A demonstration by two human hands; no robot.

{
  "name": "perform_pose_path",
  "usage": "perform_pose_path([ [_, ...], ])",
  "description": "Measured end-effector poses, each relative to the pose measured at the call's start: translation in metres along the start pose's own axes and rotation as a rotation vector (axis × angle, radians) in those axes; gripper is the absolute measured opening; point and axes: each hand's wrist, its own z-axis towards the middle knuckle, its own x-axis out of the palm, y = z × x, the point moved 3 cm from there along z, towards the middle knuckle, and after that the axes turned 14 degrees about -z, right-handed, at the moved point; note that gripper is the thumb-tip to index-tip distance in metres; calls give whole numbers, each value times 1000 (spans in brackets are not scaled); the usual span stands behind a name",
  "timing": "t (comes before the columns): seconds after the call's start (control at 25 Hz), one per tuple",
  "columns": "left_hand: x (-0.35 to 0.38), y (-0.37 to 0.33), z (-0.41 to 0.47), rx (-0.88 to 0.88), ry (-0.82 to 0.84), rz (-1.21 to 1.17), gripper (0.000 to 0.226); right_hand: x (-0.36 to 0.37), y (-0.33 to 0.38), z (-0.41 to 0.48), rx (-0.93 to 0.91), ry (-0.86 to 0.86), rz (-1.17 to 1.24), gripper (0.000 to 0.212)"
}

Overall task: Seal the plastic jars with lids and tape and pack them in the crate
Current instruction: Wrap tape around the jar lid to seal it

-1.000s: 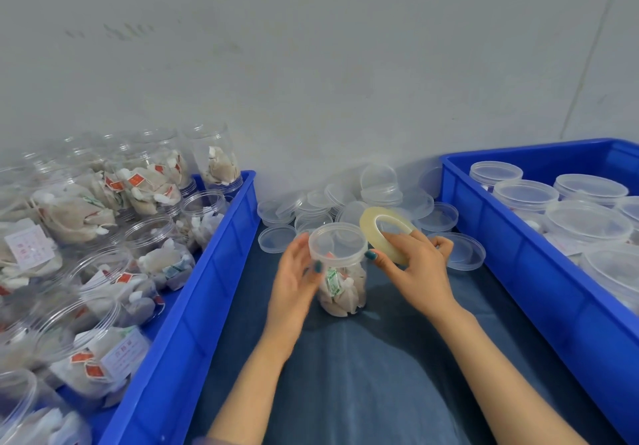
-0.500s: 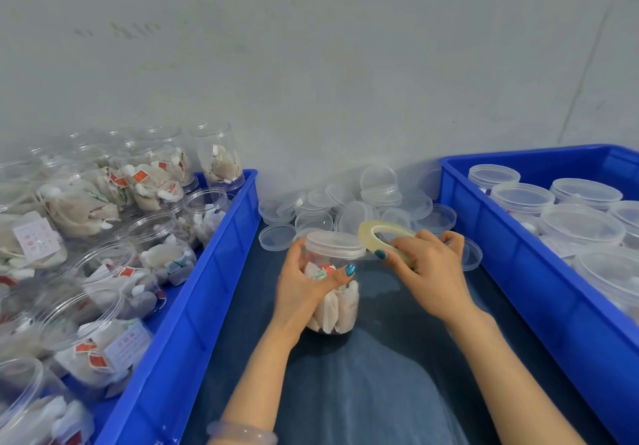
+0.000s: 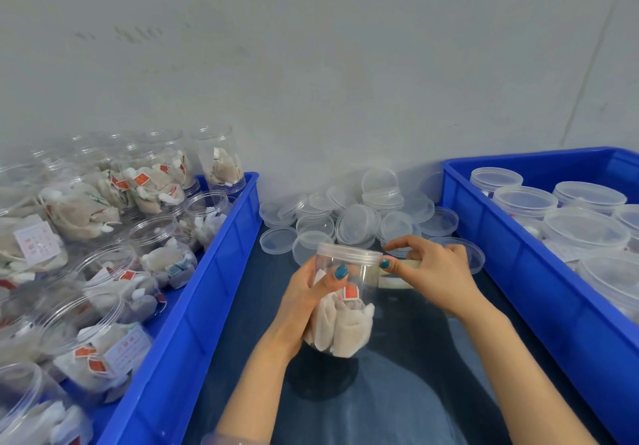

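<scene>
The lidded jar (image 3: 349,323), holding tea bags, sits at the centre of the view, between the two blue crates. The left hand (image 3: 301,306) wraps round its body, thumb across the front. The right hand (image 3: 435,272), at 3 o'clock of the jar, pinches the tape roll (image 3: 397,284) with its thumb tip pressed at the edge of the lid (image 3: 349,254).

The step looks to be starting the tape at the seam. It would go best with the tape end pressed half on the lid's rim and half on the jar wall. The left hand would then turn the jar while the right feeds the tape taut and level, so that no wrinkles lift it.

The roll is mostly hidden behind the right fingers, and the clear tape's free end cannot be made out. Whether the jar rests on the dark counter (image 3: 397,392) or is held just above it is unclear. Loose lids (image 3: 356,216) lie at 12 o'clock. The packing crate (image 3: 518,272) at 3 o'clock and the open-jar crate (image 3: 207,289) at 9 o'clock are both cut off by the frame.
</scene>
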Motion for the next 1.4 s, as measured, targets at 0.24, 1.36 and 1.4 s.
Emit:
perform_pose_path([
  [0.24, -5, 1, -7, -202, 199, -76, 62, -12, 21, -14, -239, 190, 66, 57],
  [1.36, -12, -14, -4, 32, -188, 9, 57, 11, 11, -10, -159, 130, -54, 60],
  [1.4, -12, -15, -5, 9, -172, -13, 58, 9, 12, -10, -164, 138, 14, 56],
])
